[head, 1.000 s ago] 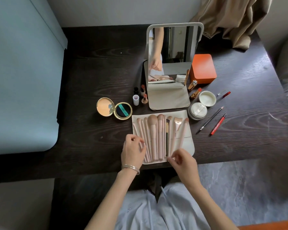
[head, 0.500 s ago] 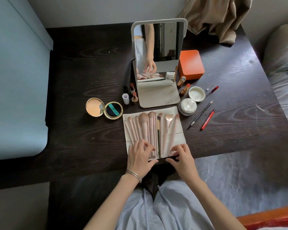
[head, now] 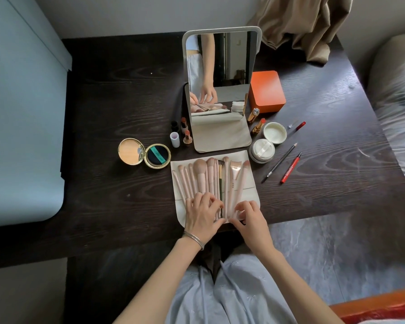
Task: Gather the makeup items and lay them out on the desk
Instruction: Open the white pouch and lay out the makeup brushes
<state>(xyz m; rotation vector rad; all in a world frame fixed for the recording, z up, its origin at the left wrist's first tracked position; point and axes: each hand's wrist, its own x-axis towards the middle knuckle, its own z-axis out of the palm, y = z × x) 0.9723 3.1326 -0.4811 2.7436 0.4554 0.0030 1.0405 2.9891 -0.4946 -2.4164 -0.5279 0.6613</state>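
Several pink makeup brushes (head: 205, 177) lie side by side on an opened cream brush pouch (head: 248, 192) at the desk's near edge. My left hand (head: 202, 217) rests on the lower handles with its fingers spread. My right hand (head: 250, 218) touches the handles at the pouch's right side, fingers bent. An open gold compact (head: 144, 154) lies to the left. Lipsticks (head: 187, 137) stand beside a standing mirror (head: 220, 90). An open powder jar (head: 274, 132), its puff lid (head: 261, 150), a black pencil (head: 279, 162) and a red pen (head: 290, 168) lie to the right.
An orange box (head: 265, 91) sits behind the jars on the dark wooden desk (head: 103, 113). A beige cloth (head: 302, 26) hangs over the far right corner. A pale blue panel (head: 21, 125) borders the left, a bed (head: 398, 113) the right.
Both hands have slid closer together on the lower brush handles; my left hand moved right onto the middle handles. The camera has tilted a little.
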